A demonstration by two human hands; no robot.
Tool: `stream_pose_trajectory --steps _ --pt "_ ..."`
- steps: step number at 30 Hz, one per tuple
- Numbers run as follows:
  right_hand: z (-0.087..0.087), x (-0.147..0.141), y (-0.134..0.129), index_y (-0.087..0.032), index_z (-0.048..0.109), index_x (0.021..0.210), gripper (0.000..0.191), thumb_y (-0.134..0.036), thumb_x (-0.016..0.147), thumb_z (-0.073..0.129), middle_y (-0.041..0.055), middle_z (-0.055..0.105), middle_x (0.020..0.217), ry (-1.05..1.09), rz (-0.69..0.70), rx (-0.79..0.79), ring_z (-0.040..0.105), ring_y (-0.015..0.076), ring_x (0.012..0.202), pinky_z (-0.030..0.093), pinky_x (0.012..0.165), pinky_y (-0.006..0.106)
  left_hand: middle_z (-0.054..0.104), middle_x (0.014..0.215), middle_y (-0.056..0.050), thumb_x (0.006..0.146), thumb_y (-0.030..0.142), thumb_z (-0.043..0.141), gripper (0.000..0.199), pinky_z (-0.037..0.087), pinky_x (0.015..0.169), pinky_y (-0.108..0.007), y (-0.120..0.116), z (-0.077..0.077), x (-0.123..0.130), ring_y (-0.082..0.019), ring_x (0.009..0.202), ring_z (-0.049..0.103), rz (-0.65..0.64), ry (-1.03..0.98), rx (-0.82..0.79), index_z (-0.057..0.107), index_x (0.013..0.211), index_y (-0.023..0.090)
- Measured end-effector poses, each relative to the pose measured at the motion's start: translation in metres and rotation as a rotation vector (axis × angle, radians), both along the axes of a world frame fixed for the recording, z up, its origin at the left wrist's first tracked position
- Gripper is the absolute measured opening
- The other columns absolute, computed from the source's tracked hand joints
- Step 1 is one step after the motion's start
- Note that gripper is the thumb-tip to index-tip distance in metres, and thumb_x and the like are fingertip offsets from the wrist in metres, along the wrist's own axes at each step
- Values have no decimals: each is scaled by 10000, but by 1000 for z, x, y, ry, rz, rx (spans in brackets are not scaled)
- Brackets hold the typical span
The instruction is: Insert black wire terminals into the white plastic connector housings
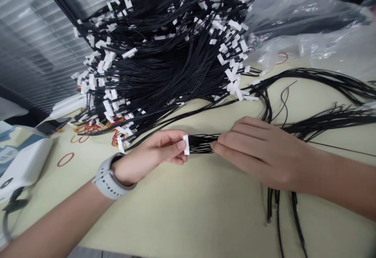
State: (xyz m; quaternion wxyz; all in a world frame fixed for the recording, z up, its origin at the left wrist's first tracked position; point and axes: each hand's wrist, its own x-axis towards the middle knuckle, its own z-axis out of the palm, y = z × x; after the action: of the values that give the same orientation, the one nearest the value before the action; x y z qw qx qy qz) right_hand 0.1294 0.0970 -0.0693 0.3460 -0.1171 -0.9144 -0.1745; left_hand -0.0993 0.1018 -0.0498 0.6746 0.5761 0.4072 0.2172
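Between thumb and fingers, my left hand pinches a white connector at its edge. Several black wires run from the connector toward the right, side by side. My right hand is closed on these wires a short way from the connector; its fingertips point left, and the palm hides part of the bundle. Loose black wire ends with small metal tips hang below my right hand. A grey watch strap is around my left wrist.
A large heap of black cables with white connectors lies behind my hands. More black wires stretch off to the right. Clear plastic bags lie at the back right. Rubber bands and a white device are at the left.
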Motion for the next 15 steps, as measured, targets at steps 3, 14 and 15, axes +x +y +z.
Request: stream_pose_trajectory --steps 3,14,15 --pt "-2 -2 0 -85 607 751 189 -14 830 451 95 615 728 20 -17 18 528 175 651 442 562 333 537 680 15 863 237 529 171 421 605 -149 -1 1 1 -58 623 500 -34 35 42 581 742 127" --pt "-10 -5 -1 -106 595 784 183 -80 860 430 62 552 706 -36 -137 -129 488 148 637 420 584 287 544 712 10 849 270 554 131 436 611 -146 -9 -1 7 -61 649 506 32 4 -37 581 833 142" --pt "-11 -5 -1 -107 588 776 173 -83 857 437 60 546 708 -26 -136 -140 480 144 634 414 580 283 542 706 11 849 271 554 131 436 609 -146 -10 -1 8 -61 648 504 33 0 -32 582 839 143"
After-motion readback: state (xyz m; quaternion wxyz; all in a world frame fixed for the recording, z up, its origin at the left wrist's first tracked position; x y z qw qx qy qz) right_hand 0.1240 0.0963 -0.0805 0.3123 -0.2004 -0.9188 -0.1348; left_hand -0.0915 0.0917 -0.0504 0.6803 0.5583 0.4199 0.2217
